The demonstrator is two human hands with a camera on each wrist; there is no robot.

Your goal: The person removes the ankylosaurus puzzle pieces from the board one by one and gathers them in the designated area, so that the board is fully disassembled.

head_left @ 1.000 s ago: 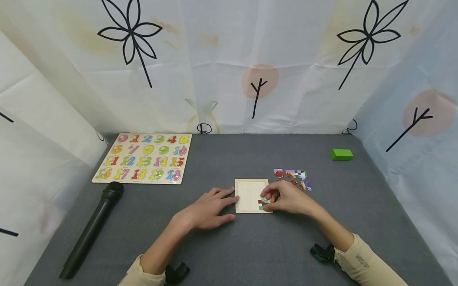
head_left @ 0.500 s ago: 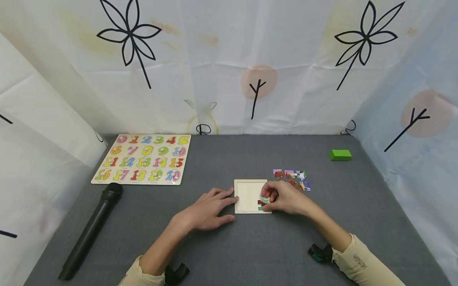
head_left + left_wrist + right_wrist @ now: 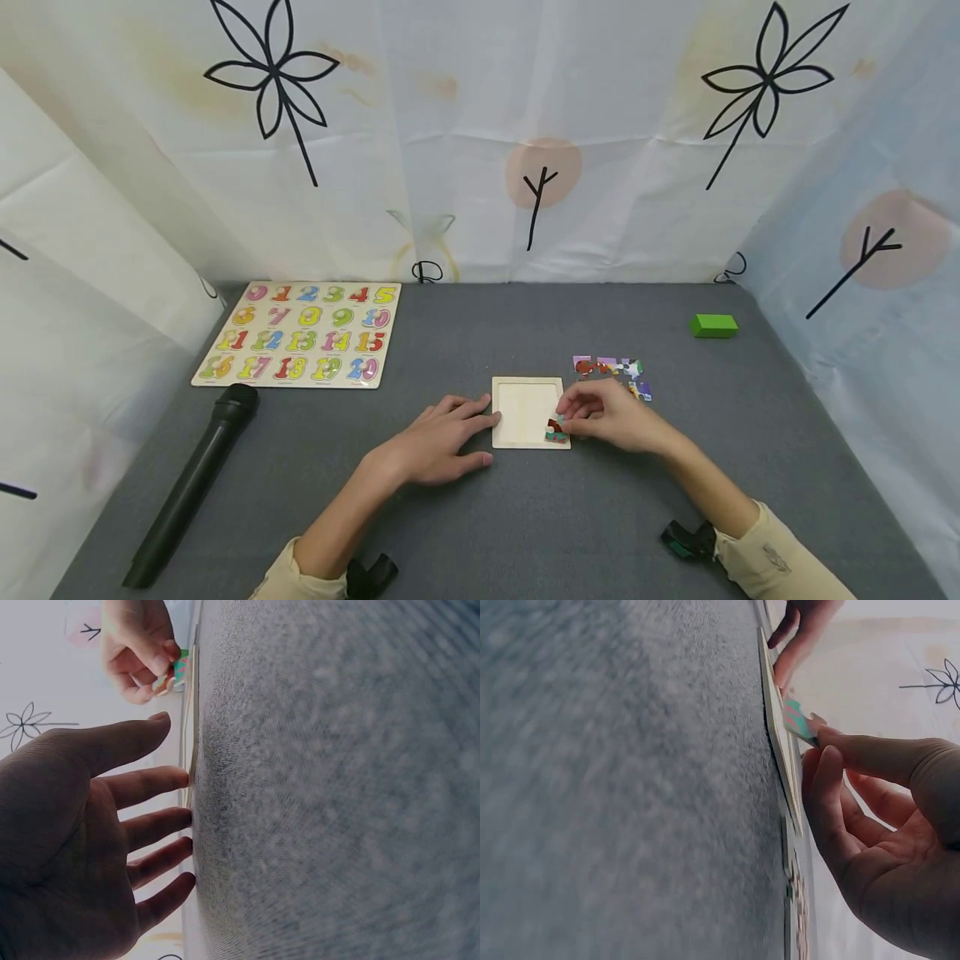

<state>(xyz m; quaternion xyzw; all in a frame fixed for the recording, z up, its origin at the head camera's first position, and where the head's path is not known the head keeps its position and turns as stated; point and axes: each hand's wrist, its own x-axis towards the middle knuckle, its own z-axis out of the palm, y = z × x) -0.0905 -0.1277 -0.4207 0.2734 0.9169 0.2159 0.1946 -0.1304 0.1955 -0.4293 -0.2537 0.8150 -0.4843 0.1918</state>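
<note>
A square wooden puzzle tray [image 3: 521,412] with a raised rim lies mid-table. My left hand [image 3: 438,442] rests at its left edge, fingers spread, fingertips right at the rim; the left wrist view shows them straight. Between thumb and fingers my right hand [image 3: 618,417] pinches a jigsaw piece [image 3: 555,430] printed in teal, dark red and white. That piece is over the tray's lower right corner, tilted above the rim in the right wrist view [image 3: 801,724]. More jigsaw pieces [image 3: 630,367] lie behind my right hand, which partly hides them.
A number puzzle board [image 3: 296,335] lies at the back left, with a black microphone [image 3: 191,487] in front of it. Toward the back right sits a green block [image 3: 714,326]. Printed white cloth [image 3: 465,150] hangs around the grey table [image 3: 517,533].
My right hand has shifted slightly right with the jigsaw piece, uncovering more of the piece. The left hand stays at the tray's edge.
</note>
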